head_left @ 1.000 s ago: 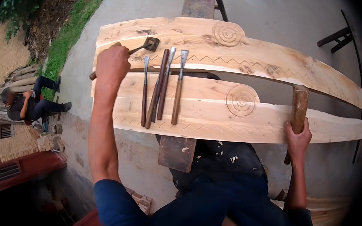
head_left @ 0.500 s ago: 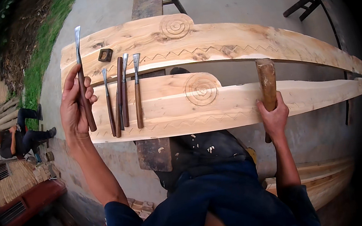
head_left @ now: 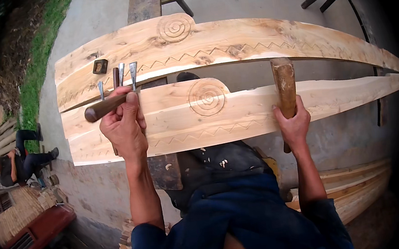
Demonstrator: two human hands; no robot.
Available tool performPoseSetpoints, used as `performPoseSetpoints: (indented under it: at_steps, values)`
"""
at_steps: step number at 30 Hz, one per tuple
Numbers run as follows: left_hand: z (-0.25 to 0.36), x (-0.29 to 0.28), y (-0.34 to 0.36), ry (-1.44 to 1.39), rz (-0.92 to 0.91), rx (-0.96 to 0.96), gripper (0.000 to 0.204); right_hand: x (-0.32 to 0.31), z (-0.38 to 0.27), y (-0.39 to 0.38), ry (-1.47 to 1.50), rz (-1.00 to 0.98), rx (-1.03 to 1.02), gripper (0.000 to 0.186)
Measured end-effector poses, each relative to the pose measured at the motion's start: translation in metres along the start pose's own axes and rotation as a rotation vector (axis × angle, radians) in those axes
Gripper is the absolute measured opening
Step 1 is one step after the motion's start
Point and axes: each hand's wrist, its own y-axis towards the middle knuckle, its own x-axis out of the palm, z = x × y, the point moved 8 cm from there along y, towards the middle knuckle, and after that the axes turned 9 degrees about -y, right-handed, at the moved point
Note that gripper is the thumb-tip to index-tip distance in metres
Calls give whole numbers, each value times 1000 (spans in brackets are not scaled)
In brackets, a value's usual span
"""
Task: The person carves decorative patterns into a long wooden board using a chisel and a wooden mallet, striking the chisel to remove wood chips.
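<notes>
My left hand [head_left: 124,133] is closed round the brown wooden handle of a chisel [head_left: 104,108], held tilted above the near board [head_left: 252,113]; fingers mostly hide its blade. Beneath and beyond that hand lie several more chisels [head_left: 133,72], their steel ends showing and their handles largely covered. In my right hand [head_left: 294,123] is a wooden mallet [head_left: 284,83], upright over the near board's front edge. Both the near board and the far board [head_left: 219,36] are pale wood, each bearing a spiral and a zigzag line.
A small dark square block with a hollow [head_left: 100,66] sits on the far board. A bench [head_left: 144,5] runs under the boards at left, another [head_left: 356,13] at right. Long planks [head_left: 355,193] lie at lower right. Another person [head_left: 19,160] sits at far left.
My left hand has moved right and turned, bringing the chisel from upright to tilted over the other chisels. My right hand keeps its hold on the mallet. The whole view has shifted slightly.
</notes>
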Motion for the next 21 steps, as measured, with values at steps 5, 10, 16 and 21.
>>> performPoseSetpoints:
  at_steps: [5, 10, 16, 21]
  values:
    - [11, 109, -39, 1045, -178, 640, 18, 6, -6, 4, -7, -88, -5, 35]
    - [-55, 191, -77, 333, -523, 477, 46, 5, 49, -4, 404, -95, 131, 32]
    - [-79, 228, -79, 390, -536, 519, 20, 8, 48, 8, 310, -10, 0, 32]
    - [-86, 230, -63, 414, -436, 605, 30, 11, 46, 20, 286, -18, -6, 32]
